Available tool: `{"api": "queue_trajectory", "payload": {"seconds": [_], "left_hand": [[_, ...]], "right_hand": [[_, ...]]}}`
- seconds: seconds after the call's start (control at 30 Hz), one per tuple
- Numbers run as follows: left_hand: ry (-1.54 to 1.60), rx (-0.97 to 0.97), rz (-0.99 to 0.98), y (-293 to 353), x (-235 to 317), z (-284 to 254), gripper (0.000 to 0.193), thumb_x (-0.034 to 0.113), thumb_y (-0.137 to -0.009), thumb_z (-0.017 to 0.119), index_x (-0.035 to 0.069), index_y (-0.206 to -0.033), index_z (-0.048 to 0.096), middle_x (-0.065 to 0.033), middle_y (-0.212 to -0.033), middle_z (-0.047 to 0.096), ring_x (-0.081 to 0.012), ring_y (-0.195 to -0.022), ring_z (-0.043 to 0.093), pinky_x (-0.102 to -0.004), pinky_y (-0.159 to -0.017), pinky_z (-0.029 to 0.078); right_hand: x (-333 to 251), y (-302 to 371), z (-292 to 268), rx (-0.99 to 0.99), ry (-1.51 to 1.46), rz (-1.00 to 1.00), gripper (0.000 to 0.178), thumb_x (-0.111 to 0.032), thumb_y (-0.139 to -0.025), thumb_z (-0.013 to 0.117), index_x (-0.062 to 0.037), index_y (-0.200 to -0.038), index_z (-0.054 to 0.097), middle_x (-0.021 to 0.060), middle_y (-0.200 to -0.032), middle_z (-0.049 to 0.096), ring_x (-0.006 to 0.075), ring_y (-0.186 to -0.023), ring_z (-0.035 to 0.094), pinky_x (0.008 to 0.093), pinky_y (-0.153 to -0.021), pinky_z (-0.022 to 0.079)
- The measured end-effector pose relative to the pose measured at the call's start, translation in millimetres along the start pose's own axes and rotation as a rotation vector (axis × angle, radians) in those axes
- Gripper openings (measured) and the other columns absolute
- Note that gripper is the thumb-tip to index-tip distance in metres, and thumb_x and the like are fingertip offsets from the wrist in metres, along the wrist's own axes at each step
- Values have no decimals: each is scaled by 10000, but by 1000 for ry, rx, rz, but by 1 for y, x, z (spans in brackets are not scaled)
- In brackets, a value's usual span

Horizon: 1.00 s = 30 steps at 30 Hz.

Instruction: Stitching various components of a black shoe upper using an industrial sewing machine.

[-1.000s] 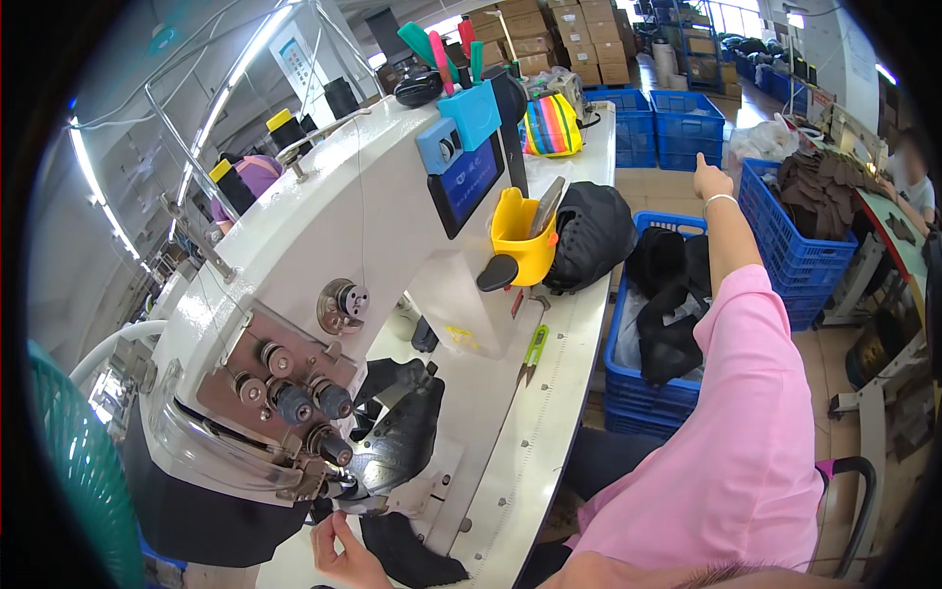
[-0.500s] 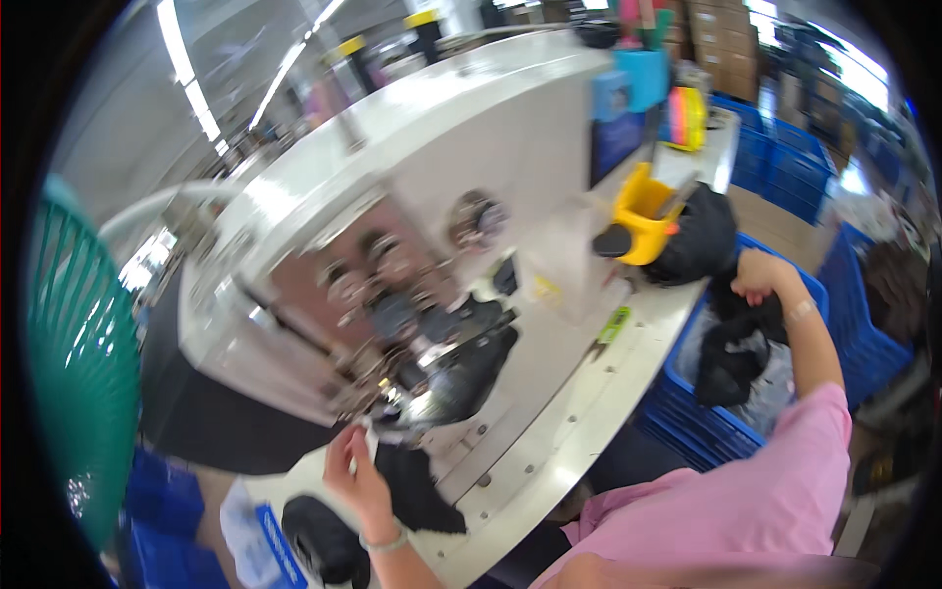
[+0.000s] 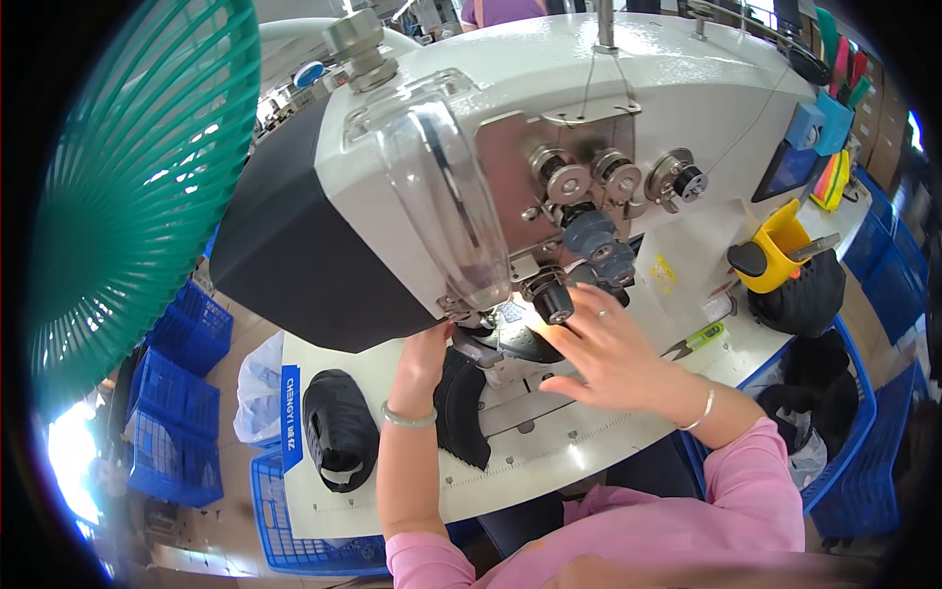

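Note:
A white sewing machine fills the middle, its lamp lighting the needle area. Under the presser foot a black piece is partly visible. My right hand reaches over it from the right, fingers stretched out and apart, fingertips by the black piece. To the left of the needle is my left hand; the machine head hides its fingertips. Beside that wrist hangs a black fabric strip across the table's near part. A black shoe upper rests on the table farther left.
A green fan guard stands close at left. Green-handled snips, a yellow holder and another black shoe upper lie at right. A blue basket with black pieces stands beside the table's right edge.
My right hand has moved from the blue basket to the needle area. The left hand stays near the needle, its fingertips now hidden. The whole view has shifted, bringing the machine head closer.

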State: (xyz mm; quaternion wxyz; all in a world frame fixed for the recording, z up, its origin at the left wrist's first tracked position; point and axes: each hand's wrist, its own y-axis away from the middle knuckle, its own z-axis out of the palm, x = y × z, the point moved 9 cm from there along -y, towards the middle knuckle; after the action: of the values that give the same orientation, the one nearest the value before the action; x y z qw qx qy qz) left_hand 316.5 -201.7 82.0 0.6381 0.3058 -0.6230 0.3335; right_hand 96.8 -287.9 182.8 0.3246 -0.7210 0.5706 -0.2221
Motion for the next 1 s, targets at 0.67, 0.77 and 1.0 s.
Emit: {"api": "queue_trajectory", "payload": {"seconds": [0.67, 0.77, 1.0], "left_hand": [[-667, 17, 754, 50, 59, 38, 199, -1, -880, 470, -2, -1026, 605, -142, -909, 540, -294, -827, 510, -365, -719, 414], [-608, -4, 757, 51, 58, 37, 195, 5, -883, 471, -3, -1023, 606, -146, -925, 538, -290, -837, 511, -377, -716, 411], [-394, -51, 561, 43, 51, 35, 210, 23, -925, 424, -2, -1021, 610, -149, -945, 547, -290, -845, 509, -362, -748, 415]], "right_hand": [[11, 4, 34, 342, 19, -40, 310, -33, -666, 606, 19, -970, 635, 159, -967, 593, 337, -1034, 556, 483, -925, 464], [13, 3, 35, 344, 12, -70, 297, -42, -672, 616, 14, -963, 639, 159, -961, 594, 333, -1023, 560, 472, -907, 467], [14, 3, 37, 356, 20, -104, 281, -40, -661, 625, 8, -937, 644, 163, -947, 590, 328, -1009, 562, 457, -876, 468]]}}
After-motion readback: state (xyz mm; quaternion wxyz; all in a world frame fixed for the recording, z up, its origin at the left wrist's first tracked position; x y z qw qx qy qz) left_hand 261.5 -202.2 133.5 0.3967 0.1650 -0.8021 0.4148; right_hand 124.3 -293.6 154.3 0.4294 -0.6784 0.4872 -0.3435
